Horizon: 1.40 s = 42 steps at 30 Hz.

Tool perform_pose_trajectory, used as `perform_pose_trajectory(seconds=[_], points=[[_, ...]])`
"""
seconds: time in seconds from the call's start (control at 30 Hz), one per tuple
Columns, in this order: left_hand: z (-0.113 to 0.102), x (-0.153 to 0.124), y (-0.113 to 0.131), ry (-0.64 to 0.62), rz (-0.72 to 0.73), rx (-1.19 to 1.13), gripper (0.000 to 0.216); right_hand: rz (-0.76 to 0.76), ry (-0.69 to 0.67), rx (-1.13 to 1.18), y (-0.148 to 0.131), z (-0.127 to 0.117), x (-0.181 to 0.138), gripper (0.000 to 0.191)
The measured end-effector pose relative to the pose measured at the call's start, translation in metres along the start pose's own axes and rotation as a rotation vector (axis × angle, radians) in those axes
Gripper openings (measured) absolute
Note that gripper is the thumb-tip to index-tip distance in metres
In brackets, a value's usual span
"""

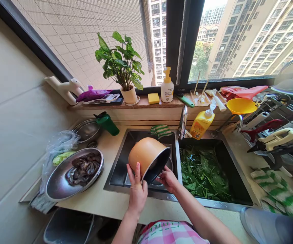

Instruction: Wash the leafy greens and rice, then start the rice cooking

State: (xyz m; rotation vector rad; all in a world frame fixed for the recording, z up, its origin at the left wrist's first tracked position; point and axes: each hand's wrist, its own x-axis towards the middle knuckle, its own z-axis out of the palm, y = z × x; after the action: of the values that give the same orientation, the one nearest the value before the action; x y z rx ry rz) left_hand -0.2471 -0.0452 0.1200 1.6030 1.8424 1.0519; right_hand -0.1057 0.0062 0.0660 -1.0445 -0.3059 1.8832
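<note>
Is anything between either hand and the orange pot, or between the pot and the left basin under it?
Nothing visible. The left hand and the right hand both grip the orange pot near its rim, tilted over the left basin. Below it lies a round metal piece, partly hidden; the faucet stands clear.

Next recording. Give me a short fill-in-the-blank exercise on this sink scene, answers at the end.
1. The left hand and right hand hold an orange pot tilted over the ____ basin of the sink.
2. The leaves filling the other basin are ____.
3. The pump bottle beside the faucet is ____.
4. The potted plant stands on the ____.
Missing words: left; green; yellow; windowsill.
</note>
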Motion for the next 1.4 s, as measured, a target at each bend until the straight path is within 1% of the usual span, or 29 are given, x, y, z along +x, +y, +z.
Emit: perform_pose_trajectory(seconds=[0.2,0.4,0.6,0.9,1.3,1.4], points=[[0.0017,-0.0007,-0.0012,-0.002,0.016,0.007,0.071,0.006,0.020,-0.027,0.0015,-0.0026,0.0014,0.047],[0.0016,-0.0020,0.0000,-0.006,0.010,0.009,0.071,0.008,0.019,0.002,0.0014,-0.0036,0.0004,0.050],[0.0015,-0.0035,0.0002,-0.006,-0.006,0.011,0.070,0.004,0.020,0.007,0.0016,-0.0035,0.0001,0.046],[0.0021,-0.0028,0.0023,-0.005,0.011,-0.009,0.074,0.007,0.028,-0.004,0.0022,-0.0037,0.0006,0.051],[0.0040,-0.0047,-0.0016,-0.004,0.024,0.000,0.072,0.005,0.026,-0.014,0.0046,-0.0065,0.0017,0.050],[0.0039,-0.0055,-0.0013,-0.002,0.016,-0.007,0.074,-0.001,0.029,-0.022,0.0039,-0.0055,0.0005,0.048]])
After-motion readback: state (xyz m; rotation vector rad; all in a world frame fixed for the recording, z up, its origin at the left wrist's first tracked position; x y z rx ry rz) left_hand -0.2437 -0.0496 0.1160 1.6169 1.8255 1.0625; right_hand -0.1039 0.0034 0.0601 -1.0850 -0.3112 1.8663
